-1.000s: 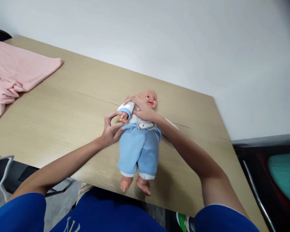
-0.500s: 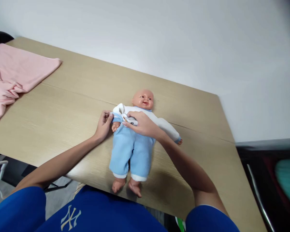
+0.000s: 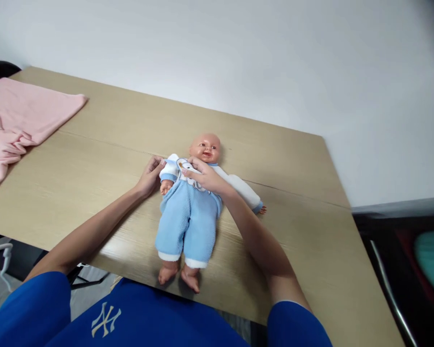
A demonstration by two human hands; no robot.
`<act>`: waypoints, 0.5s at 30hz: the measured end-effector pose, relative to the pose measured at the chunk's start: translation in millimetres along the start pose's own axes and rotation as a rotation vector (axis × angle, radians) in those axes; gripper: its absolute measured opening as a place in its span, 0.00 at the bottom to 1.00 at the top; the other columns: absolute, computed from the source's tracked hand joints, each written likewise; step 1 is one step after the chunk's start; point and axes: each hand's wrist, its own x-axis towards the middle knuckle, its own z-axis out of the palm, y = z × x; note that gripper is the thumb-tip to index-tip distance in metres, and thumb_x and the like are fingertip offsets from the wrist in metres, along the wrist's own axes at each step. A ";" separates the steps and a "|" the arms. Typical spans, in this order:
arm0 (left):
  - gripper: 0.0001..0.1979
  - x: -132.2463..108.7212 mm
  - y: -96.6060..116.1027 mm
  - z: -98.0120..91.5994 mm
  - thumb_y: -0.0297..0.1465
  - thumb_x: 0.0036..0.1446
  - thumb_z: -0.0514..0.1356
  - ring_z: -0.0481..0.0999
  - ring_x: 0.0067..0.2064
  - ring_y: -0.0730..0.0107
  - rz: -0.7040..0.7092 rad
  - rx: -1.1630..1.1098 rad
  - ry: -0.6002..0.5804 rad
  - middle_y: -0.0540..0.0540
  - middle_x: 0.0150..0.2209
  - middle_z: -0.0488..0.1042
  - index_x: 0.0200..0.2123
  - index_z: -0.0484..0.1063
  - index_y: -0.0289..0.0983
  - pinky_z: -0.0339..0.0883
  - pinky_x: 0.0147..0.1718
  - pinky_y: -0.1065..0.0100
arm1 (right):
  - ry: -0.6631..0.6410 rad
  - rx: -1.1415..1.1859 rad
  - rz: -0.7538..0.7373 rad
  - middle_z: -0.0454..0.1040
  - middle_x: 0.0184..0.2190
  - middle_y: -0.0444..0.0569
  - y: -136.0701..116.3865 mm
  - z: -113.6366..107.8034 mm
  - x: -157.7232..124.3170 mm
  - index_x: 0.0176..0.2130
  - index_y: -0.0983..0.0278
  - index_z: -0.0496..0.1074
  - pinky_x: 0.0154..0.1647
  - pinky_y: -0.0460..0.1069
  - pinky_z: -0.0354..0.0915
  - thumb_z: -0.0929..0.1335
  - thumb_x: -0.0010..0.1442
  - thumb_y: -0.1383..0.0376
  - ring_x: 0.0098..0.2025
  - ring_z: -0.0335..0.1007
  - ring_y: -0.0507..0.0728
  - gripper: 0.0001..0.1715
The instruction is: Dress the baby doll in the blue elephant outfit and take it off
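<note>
A baby doll [image 3: 205, 147] in a white top and light blue trousers [image 3: 186, 221] lies on its back on the wooden table [image 3: 104, 125], feet toward me. My left hand [image 3: 150, 176] is closed on the white sleeve at the doll's shoulder. My right hand [image 3: 201, 176] pinches the white top on the doll's chest. The doll's other arm [image 3: 243, 191] stretches out to the right on the table.
A pink cloth [image 3: 18, 120] lies crumpled at the table's far left. A white wall stands behind the table. A dark object with a teal patch [image 3: 432, 262] sits off the table's right edge. Chair parts [image 3: 3, 255] show below on the left.
Both hands have moved up the doll from the waist to the shoulder and chest, drawing the white top up. The doll now lies a little further left in view.
</note>
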 end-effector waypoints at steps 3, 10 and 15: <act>0.30 0.3 1.2 -5.0 0.60 0.62 0.77 0.79 0.46 0.65 0.071 0.085 -0.012 0.47 0.50 0.80 0.44 0.71 0.43 0.76 0.47 0.65 | -0.014 0.072 0.028 0.78 0.47 0.47 3.1 -4.3 1.8 0.47 0.56 0.71 0.60 0.55 0.75 0.75 0.68 0.40 0.54 0.76 0.61 0.26; 0.28 23.8 7.6 -2.5 0.53 0.59 0.78 0.74 0.34 0.67 -0.051 0.035 -0.109 0.50 0.38 0.77 0.47 0.70 0.45 0.68 0.33 0.67 | -0.004 0.144 0.038 0.77 0.44 0.46 6.9 -7.9 0.6 0.47 0.56 0.72 0.56 0.54 0.76 0.77 0.67 0.41 0.50 0.76 0.59 0.26; 0.28 45.7 5.4 17.0 0.57 0.58 0.73 0.76 0.32 0.66 -0.033 0.166 -0.185 0.51 0.35 0.74 0.42 0.68 0.44 0.76 0.33 0.63 | 0.061 0.142 0.063 0.77 0.44 0.46 11.5 -10.7 1.1 0.45 0.56 0.71 0.54 0.53 0.75 0.78 0.65 0.39 0.50 0.75 0.59 0.29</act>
